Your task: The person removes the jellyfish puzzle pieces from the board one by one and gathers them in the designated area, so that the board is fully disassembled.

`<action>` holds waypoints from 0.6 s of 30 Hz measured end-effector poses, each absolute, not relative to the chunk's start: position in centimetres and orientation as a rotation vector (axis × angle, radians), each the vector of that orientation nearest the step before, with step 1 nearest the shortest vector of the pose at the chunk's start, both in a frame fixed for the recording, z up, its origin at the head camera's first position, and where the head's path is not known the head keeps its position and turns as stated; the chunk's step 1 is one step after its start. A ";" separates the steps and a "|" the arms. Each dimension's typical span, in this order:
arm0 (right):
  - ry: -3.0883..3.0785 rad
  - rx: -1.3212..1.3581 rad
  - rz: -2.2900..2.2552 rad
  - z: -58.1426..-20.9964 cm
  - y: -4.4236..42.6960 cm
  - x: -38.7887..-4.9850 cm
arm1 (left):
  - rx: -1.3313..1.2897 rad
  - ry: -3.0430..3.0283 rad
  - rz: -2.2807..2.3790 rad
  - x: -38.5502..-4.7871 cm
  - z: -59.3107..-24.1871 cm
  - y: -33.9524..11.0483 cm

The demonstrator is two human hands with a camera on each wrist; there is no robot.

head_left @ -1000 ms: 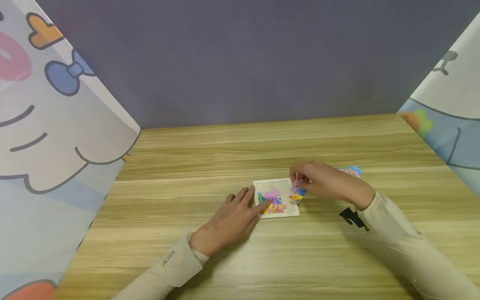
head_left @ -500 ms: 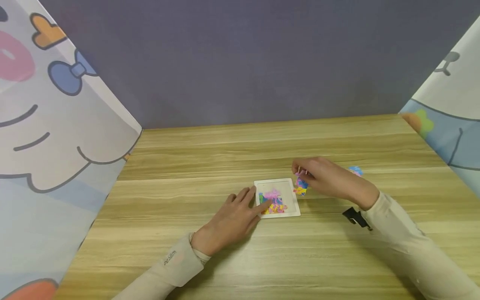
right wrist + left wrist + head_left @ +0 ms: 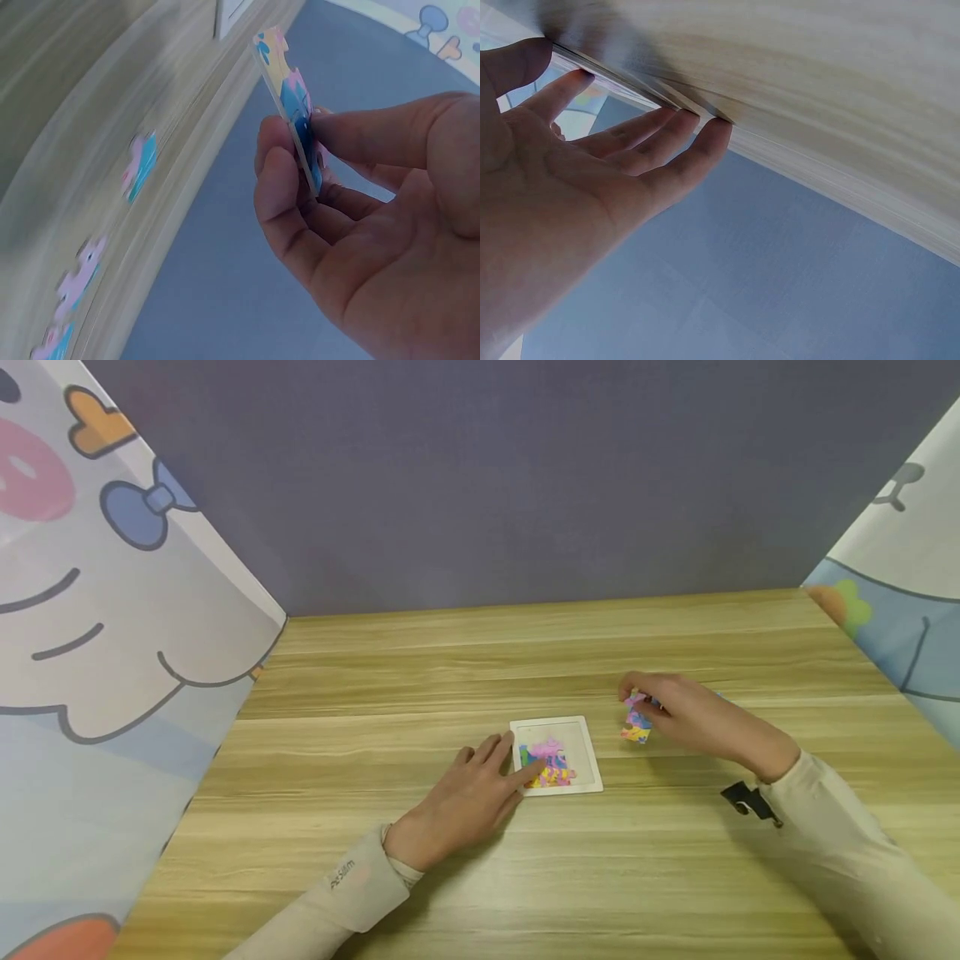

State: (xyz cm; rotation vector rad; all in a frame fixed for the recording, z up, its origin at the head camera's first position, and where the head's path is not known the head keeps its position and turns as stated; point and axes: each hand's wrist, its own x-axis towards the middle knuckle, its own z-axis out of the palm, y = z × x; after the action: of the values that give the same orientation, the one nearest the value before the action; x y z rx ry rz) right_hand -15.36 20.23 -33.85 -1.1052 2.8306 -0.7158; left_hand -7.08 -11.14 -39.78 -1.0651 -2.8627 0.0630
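Note:
A white puzzle tray [image 3: 592, 768] lies on the table with joined pink, blue and yellow puzzle pieces [image 3: 547, 750] in its lower left part. My left hand [image 3: 467, 795] rests at the tray's left side, its index finger extended over those pieces. In the left wrist view, the fingers of the left hand [image 3: 577, 169] look fairly straight, tips down at the tray and tabletop. Right of the tray, my right hand [image 3: 693, 714] pinches a puzzle piece [image 3: 636, 720] above the table. From the right wrist, this piece [image 3: 289, 86] shows edge-on between thumb and fingers of the right hand [image 3: 382, 195].
Loose puzzle pieces [image 3: 140, 165] lie on the table [image 3: 420, 677] near the right hand, mostly hidden from the head view. A black object [image 3: 750, 802] is by the right cuff. A grey panel [image 3: 480, 485] stands behind, with cartoon-printed panels [image 3: 150, 627] at both sides.
My right hand has moved right, away from the tray, with the puzzle piece in its fingers. It now covers most of the loose pieces. The left hand stays on the tray.

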 end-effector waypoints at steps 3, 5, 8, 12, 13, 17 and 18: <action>2.838 -1.036 -0.688 -33.7 21.3 -15.6 | -1.065 -2.858 0.064 -7.0 -39.8 -11.2; 2.842 -1.006 -0.675 -33.7 22.2 -15.8 | -1.067 -2.854 0.060 -7.0 -39.8 -11.2; 2.863 -1.002 -0.671 -33.9 23.7 -16.1 | -1.074 -2.842 0.056 -7.0 -39.8 -11.1; 2.883 -1.021 -0.698 -34.3 25.4 -16.7 | -1.076 -2.834 0.048 -7.0 -39.8 -11.2; 2.887 -1.015 -0.701 -34.5 25.7 -16.9 | -1.074 -2.833 0.047 -7.0 -39.8 -11.2; 2.901 -0.964 -0.677 -35.0 26.6 -17.5 | -1.072 -2.832 0.048 -7.0 -39.9 -11.2; 2.899 -0.956 -0.672 -35.2 26.8 -17.7 | -1.072 -2.831 0.050 -7.0 -39.9 -11.2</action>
State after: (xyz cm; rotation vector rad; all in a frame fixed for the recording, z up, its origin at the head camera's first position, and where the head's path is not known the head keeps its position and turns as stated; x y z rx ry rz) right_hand -17.66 26.79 -35.17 -0.9558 2.8991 -0.6722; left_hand -7.03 -11.21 -39.93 -1.0720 -2.8310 0.0498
